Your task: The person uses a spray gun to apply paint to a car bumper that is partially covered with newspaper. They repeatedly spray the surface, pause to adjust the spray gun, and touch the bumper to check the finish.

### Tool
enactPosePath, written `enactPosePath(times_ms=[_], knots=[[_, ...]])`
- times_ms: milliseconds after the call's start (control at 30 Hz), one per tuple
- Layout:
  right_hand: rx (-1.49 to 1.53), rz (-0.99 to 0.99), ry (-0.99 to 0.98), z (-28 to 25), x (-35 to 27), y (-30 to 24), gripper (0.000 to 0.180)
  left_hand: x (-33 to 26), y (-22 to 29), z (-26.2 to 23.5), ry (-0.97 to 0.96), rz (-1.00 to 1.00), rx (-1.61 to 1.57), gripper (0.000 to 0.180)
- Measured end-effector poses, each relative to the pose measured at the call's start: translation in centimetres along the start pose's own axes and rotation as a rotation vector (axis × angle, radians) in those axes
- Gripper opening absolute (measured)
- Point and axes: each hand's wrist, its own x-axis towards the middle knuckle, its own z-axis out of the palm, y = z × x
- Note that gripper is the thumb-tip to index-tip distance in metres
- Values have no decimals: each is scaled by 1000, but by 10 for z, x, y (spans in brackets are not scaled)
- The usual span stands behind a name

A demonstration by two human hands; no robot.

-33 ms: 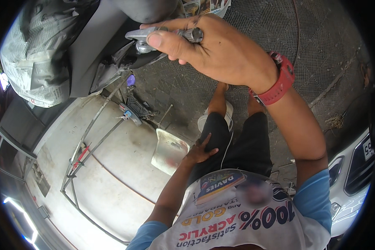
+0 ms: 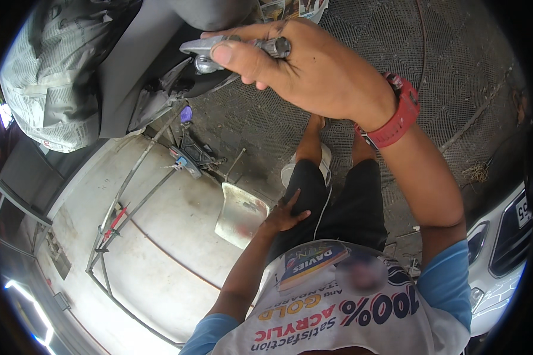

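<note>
High in the picture, my right hand [image 2: 314,71] is closed around a metal spray gun [image 2: 198,46]. Its knurled knob sticks out above the back of my hand, and my thumb lies along its side. My fingers hide most of the gun's body. Just beyond the gun, a rounded dark grey shape [image 2: 213,15] is cut off by the top edge; whether it belongs to the gun I cannot tell. Grey panels [image 2: 137,59] lie to the gun's left. My left hand [image 2: 287,214] rests on my left thigh with its fingers spread, holding nothing.
Newspaper masking [image 2: 59,83] covers a bulky form at the upper left. A metal-pipe stand [image 2: 115,228] stands at the left, near a pale tray-like piece [image 2: 243,216]. Dark textured matting [image 2: 373,29] covers the floor. A white car [image 2: 497,290] is at the lower right.
My right hand and the spray gun have shifted very slightly to the right. My left hand stays on my thigh.
</note>
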Motion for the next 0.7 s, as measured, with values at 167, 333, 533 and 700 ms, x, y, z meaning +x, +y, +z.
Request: enactPosePath(times_ms=[167,333,533,700], knots=[[3,-129,101,-6,2,17,63,1,-1,-1,-3,4,-1,111],[-17,-6,37,-20,-11,25,58,4,-5,1,-18,-10,-20,111],[129,-180,106,1,-19,74,57,7,-10,-2,-18,-2,-6,111],[-12,-70,-40,9,-38,101,56,6,-4,-6,-27,-38,31,111]])
